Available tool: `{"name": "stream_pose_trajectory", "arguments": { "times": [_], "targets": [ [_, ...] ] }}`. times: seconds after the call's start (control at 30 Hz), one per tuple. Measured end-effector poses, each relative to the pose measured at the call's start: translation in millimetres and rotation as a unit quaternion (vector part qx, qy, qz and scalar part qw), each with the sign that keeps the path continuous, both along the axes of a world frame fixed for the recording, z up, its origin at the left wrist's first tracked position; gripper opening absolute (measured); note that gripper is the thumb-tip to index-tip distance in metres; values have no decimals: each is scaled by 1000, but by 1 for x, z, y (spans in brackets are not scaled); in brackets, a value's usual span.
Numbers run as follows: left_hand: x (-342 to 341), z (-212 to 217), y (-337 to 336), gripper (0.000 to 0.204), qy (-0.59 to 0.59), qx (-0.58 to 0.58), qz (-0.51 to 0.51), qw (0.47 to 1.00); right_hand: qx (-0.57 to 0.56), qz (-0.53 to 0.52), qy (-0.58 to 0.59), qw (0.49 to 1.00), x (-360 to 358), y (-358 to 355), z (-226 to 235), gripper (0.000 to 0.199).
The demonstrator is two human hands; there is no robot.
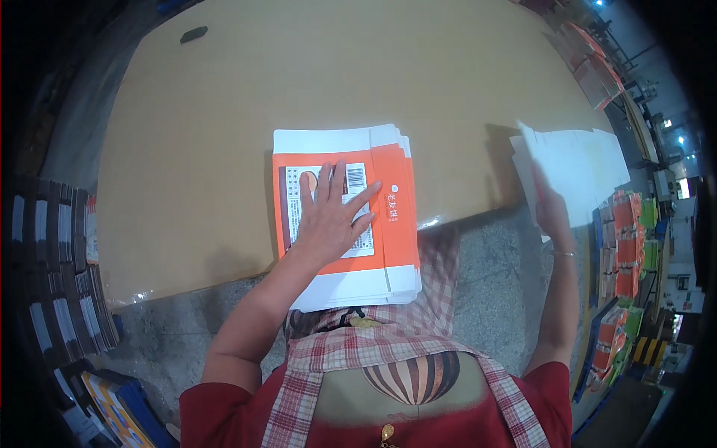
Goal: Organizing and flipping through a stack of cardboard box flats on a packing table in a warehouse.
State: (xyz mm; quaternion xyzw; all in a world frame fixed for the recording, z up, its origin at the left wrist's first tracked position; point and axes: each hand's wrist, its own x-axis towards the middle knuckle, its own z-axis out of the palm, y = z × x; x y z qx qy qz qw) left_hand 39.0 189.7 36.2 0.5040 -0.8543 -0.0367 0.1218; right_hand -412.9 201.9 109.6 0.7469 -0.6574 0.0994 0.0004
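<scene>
In the head view, my left hand lies at the centre of the frame, palm down, with its fingers spread and the thumb out to the side. It rests flat on a stack of printed cards, orange in the middle with white bands at the top and bottom. The cards sit slightly out of line, their edges showing at the right side of the pile. The stack lies on the tan table, and its lower end reaches past the near edge, in front of my checked apron.

At the right of the frame, my right hand grips some white sheets by their lower left part. It is blurred, so I cannot tell how each finger sits. The sheets fan a little, well apart from the stack; I cannot tell whether they touch the table.

A small dark object lies in the upper left of the frame. Piled stacks stand along the left edge, and orange and green bundles along the right. Grey floor shows below the table.
</scene>
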Motion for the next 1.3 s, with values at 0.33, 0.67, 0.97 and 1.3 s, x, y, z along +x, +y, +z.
{"name": "stream_pose_trajectory", "arguments": {
  "times": [0.33,0.67,0.97,1.3],
  "targets": [
    [18,6,-15,56,298,122,-11,947,61,-6,-683,728,181,45,54,73],
    [15,24,-18,60,568,273,121,767,151,-52,-531,832,229,43,-17,71],
    [7,29,-3,66,10,-92,260,961,181,-120,-257,942,224,42,-10,78],
    [37,29,-6,60,71,36,121,989,132,-2,-110,985,285,35,-45,87]
  ]
}}
